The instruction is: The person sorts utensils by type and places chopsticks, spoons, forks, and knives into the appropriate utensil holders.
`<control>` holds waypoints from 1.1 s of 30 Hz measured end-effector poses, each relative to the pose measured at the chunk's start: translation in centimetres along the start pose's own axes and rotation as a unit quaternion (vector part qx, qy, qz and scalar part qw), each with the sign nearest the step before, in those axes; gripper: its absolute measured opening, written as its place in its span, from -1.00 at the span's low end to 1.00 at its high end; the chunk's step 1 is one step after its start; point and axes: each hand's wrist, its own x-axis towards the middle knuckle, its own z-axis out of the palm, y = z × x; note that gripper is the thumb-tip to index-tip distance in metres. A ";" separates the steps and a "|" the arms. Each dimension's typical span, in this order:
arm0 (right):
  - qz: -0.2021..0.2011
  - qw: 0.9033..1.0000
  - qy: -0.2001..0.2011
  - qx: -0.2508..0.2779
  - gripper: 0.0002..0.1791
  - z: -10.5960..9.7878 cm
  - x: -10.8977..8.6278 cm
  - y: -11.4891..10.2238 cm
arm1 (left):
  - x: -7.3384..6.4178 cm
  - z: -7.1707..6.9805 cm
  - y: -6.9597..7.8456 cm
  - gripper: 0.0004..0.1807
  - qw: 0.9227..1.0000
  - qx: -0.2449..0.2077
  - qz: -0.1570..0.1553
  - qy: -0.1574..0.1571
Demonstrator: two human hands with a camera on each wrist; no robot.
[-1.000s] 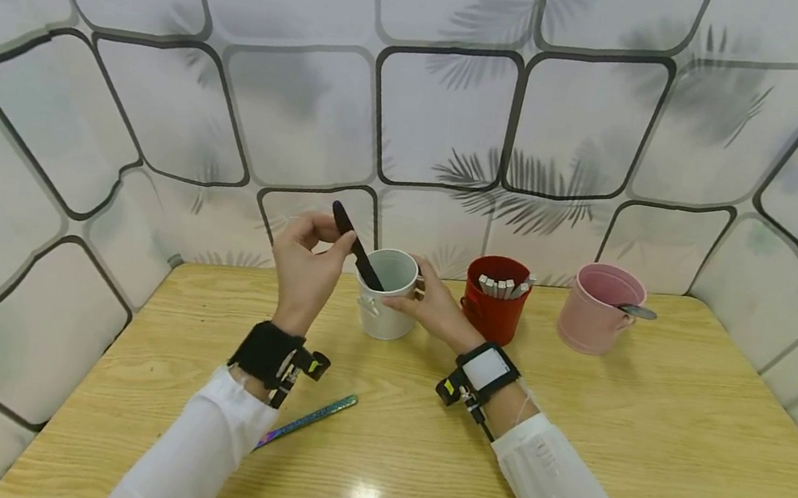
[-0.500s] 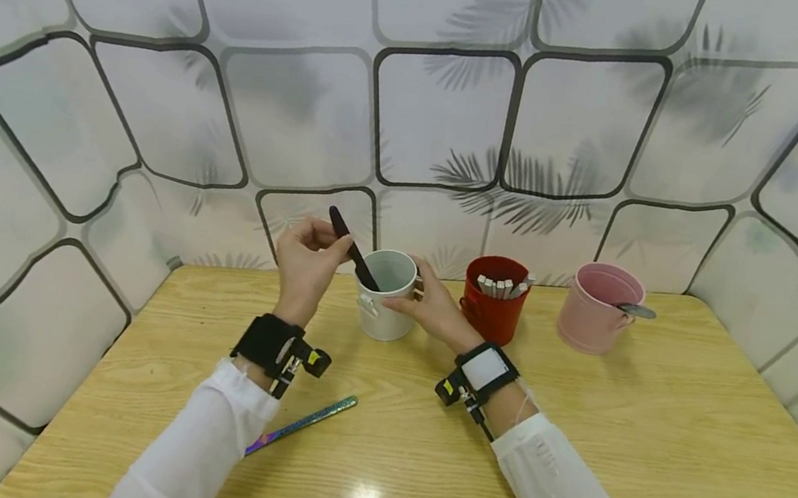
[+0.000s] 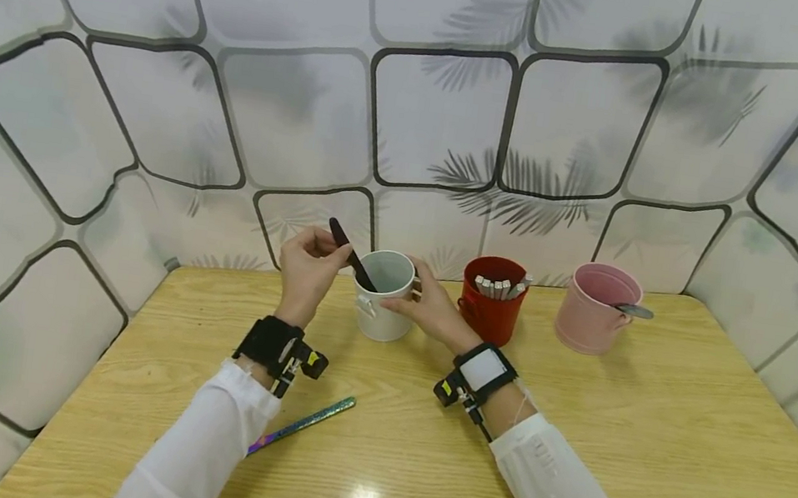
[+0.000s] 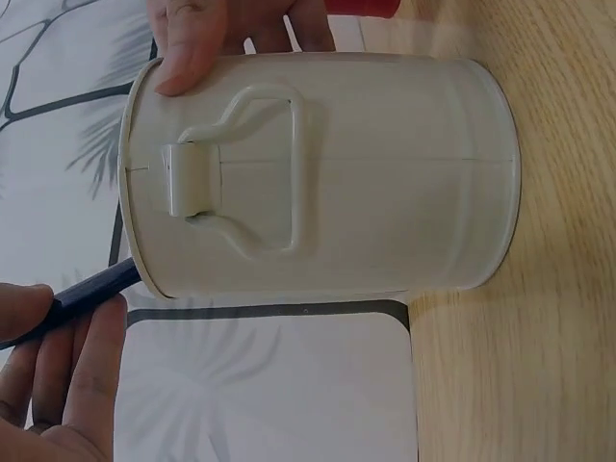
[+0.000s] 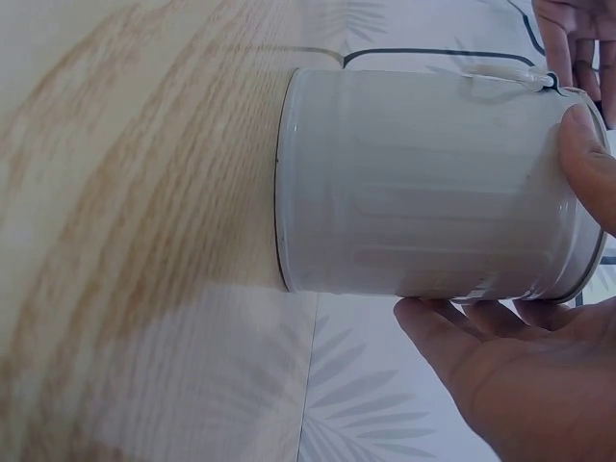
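Note:
My left hand [image 3: 306, 275] pinches a slim dark stick-shaped tool [image 3: 347, 244] between thumb and fingers. It slants down into the mouth of a small white metal bucket [image 3: 383, 321], its lower end inside the rim; the exact kind is unclear. Upright on the table, the bucket has wire side handles, one visible in the left wrist view. Around its right side curls my right hand [image 3: 436, 311], thumb near the rim in the right wrist view [image 5: 587, 159] and fingers on the opposite wall. In the left wrist view the tool [image 4: 91, 291] looks dark blue.
A red bucket [image 3: 491, 324] holding several silver pieces [image 3: 498, 287] stands just right of my right hand. Farther right is a pink bucket [image 3: 585, 328] with a grey utensil [image 3: 635, 310] over its rim. A multicoloured, glittery slim tool [image 3: 308, 422] lies beside my left forearm. Patterned wall behind.
My left hand has moved slightly down, and the dark stick-shaped tool has sunk a little with it toward the white bucket. The right hand keeps its hold on the bucket.

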 end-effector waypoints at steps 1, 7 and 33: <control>0.002 1.000 0.000 -0.001 -0.11 0.0 0.0 -0.1 | 0.0 -0.1 -0.1 -0.89 1.000 0.001 -0.002 0.000; 0.006 1.000 0.000 -0.003 -0.10 0.0 0.0 -0.2 | 0.0 -0.4 -0.3 -0.89 0.999 -0.008 -0.038 -0.004; 0.011 1.000 -0.009 0.016 -0.08 0.0 -0.4 -1.2 | 0.3 -1.0 -0.7 -0.82 0.984 -0.094 -0.150 -0.021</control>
